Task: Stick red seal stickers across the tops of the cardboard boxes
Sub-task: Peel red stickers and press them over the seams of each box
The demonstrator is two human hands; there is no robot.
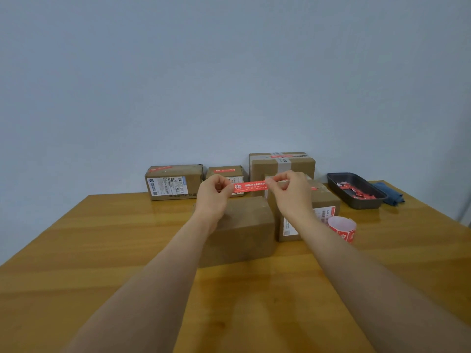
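Pinching a red sticker (249,187) taut btwn both hands, left grip (216,192) & right grip (288,189) each clamped on an end, above the plain box (239,230) on the tabletop (102,238)

Even, soft, moderately dim lighting.
Glossy orange-brown wooden table (102,250) shows faint sheen; forearm shadows are diffuse; wide-angle bending and softness affect edges.

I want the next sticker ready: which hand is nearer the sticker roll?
Right. The right hand pinches the sticker up-left of the roll; the left hand pinches the other end, farther left.
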